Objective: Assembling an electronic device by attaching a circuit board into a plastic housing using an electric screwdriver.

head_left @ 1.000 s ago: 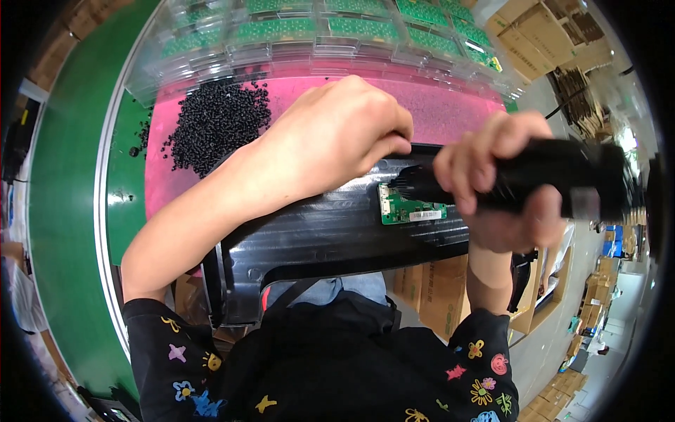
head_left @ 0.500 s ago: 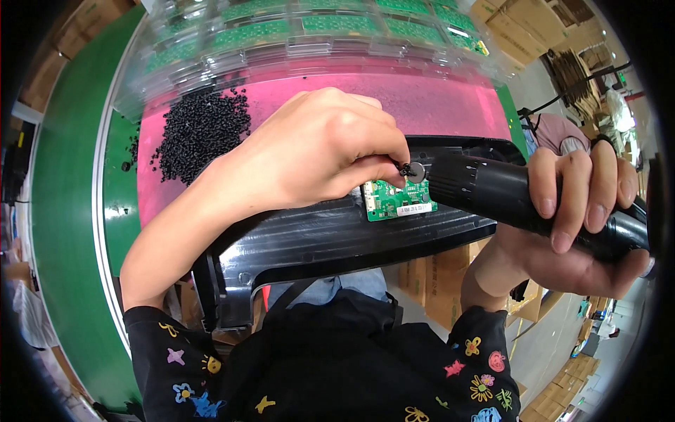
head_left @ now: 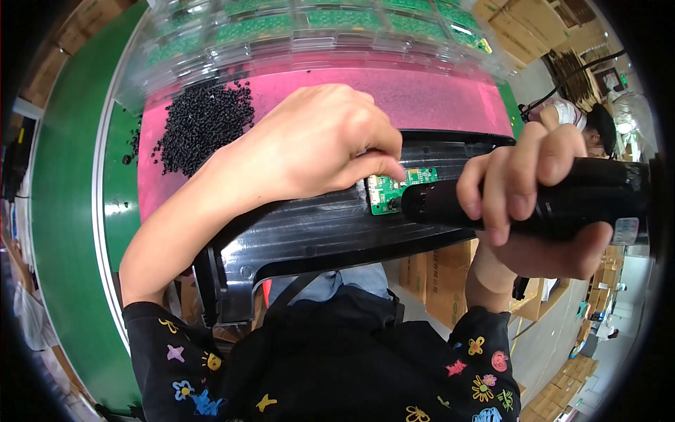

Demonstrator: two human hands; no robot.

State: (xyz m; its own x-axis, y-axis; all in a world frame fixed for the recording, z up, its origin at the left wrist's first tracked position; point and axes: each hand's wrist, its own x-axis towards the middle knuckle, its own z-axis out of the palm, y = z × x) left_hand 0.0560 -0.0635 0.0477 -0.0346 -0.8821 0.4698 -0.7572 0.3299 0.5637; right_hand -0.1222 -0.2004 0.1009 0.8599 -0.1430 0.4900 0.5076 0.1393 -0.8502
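A green circuit board (head_left: 383, 190) lies on a long, curved black plastic panel (head_left: 309, 228). My right hand (head_left: 524, 190) is wrapped round a black electric screwdriver (head_left: 443, 202), held nearly level with its nose over the board's lower left corner. A small black screw (head_left: 392, 204) shows at that nose. Just above the board, my left hand (head_left: 337, 144) has its thumb and fingers curled together in a pinch. Whatever sits between those fingertips is hidden. The screwdriver and right hand cover the board's right part.
A heap of small black screws (head_left: 200, 126) lies on the pink mat (head_left: 415, 95), left of the panel. Clear plastic trays (head_left: 295, 42) of green boards stand at the back. Cartons (head_left: 517, 32) and another person (head_left: 562, 112) are at the right.
The screwdriver has swung left and down, its nose going from the board's upper edge to its lower left corner. Dark screws seen at my left fingertips no longer show there.
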